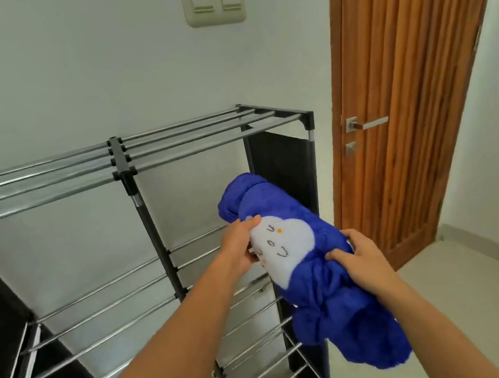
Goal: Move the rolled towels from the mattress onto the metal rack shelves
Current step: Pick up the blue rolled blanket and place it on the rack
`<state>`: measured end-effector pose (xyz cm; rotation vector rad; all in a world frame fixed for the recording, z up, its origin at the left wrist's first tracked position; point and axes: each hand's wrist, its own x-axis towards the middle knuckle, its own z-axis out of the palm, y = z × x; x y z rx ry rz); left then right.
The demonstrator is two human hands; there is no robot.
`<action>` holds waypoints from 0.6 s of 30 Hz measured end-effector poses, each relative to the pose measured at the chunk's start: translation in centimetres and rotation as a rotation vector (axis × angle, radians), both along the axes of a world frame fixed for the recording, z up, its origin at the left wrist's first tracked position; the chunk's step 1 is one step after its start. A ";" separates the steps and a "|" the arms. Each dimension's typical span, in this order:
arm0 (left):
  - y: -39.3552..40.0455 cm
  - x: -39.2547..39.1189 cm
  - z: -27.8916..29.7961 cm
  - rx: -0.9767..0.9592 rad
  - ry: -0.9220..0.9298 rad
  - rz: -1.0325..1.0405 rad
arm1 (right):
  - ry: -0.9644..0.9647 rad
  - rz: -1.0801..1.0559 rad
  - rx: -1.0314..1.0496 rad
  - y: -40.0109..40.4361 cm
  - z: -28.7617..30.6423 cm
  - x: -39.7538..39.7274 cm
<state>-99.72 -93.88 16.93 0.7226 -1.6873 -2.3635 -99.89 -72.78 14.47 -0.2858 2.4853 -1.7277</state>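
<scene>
I hold a rolled blue towel (314, 276) with a white cartoon patch in both hands, in front of the right half of the metal rack (126, 162). My left hand (240, 242) grips its upper left side beside the white patch. My right hand (360, 256) clasps its lower middle from the right. The roll tilts, its far end up toward the rack's middle shelf (193, 256) and its near end hanging low. The mattress is out of view.
The rack stands against a pale wall, with bar shelves at several heights and black fabric side panels (284, 170). A wooden door (415, 90) with a metal handle is to the right. A double light switch (213, 1) sits on the wall above. Pale floor lies at lower right.
</scene>
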 end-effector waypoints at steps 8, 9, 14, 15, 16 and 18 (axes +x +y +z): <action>-4.6 -8.9 -0.5 -0.198 -0.031 0.177 | 0.157 -0.092 0.108 -7.3 -0.1 -5.7; -5.1 -9.3 -1.2 -0.266 -0.060 0.188 | 0.167 -0.104 0.136 -7.9 -0.5 -6.0; -6.9 -9.8 -4.1 -0.446 -0.190 0.172 | 0.228 -0.151 0.273 -9.8 -1.5 -6.7; -7.0 -9.9 -4.3 -0.475 -0.195 0.164 | 0.235 -0.153 0.314 -9.9 -1.5 -6.8; -6.9 -10.0 -4.4 -0.502 -0.205 0.158 | 0.244 -0.157 0.351 -10.0 -1.5 -6.8; -6.7 -10.3 -4.4 -0.545 -0.217 0.160 | 0.260 -0.167 0.404 -10.1 -1.5 -6.8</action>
